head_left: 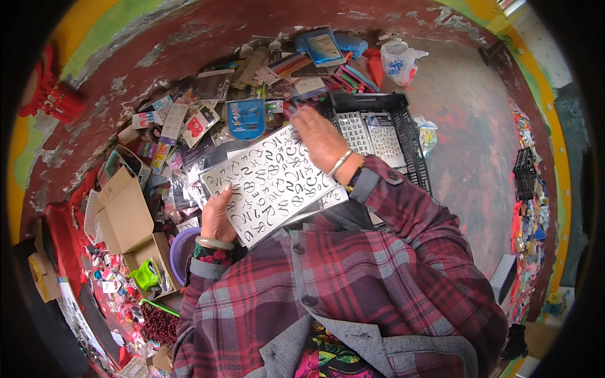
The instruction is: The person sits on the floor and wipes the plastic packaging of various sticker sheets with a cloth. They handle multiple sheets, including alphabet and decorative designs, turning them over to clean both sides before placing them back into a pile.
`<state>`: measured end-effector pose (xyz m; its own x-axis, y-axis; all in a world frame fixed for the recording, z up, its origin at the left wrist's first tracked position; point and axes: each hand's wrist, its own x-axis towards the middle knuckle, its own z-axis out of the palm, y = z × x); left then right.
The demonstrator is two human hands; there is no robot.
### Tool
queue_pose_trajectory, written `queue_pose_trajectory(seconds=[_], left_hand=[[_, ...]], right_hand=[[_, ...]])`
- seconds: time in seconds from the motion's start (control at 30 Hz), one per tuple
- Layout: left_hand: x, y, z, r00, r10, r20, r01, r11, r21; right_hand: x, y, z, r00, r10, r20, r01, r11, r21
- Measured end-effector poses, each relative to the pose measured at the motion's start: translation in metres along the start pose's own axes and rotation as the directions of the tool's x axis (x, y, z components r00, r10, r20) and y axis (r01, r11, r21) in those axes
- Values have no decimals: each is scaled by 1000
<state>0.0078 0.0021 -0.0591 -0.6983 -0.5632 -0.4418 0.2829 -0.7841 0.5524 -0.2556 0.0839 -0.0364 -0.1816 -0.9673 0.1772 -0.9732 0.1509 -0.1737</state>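
A white sheet (268, 179) printed with black curly letters lies tilted across my lap, on top of other sheets in clear sleeves. My left hand (218, 217) grips its lower left side, the thumb on top and the fingers hidden underneath. At the upper right corner, my right hand (321, 140) is closed over the edge, its fingertips partly blurred. Just right of that hand, a black plastic crate (416, 151) holds more letter sheets (384, 135) in clear packaging. Beyond the sheet lies a blue flat package (246, 118).
Packaged stationery (201, 123) is heaped against the worn red wall. At the left are an opened cardboard box (129, 208), a purple basin (183, 249) and a basket of dark red beads (157, 322). A white plastic bag (401, 62) stands at the back; colourful small goods (526, 239) line the right wall.
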Motion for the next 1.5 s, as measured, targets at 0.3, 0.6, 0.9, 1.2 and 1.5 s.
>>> queue_pose_trajectory(seconds=[0.3,0.6,0.9,1.2,1.5], left_hand=[[2,2,-4,999,-28,37,28,999,-21],[-1,4,2,999,-7,31,6,999,44],[6,4,2,988,23,151,-6,994,-112],[4,1,-31,991,112,-72,-114,993,-21],[-2,5,6,989,18,150,19,971,-240]], right_hand=[[-97,-8,-10,996,-85,-3,83,964,252],[-22,44,12,997,-15,-76,36,957,289],[11,-56,50,973,-173,-155,226,858,460],[-16,-127,42,786,-582,-208,491,383,782],[-31,-63,27,592,-804,-55,435,262,862]])
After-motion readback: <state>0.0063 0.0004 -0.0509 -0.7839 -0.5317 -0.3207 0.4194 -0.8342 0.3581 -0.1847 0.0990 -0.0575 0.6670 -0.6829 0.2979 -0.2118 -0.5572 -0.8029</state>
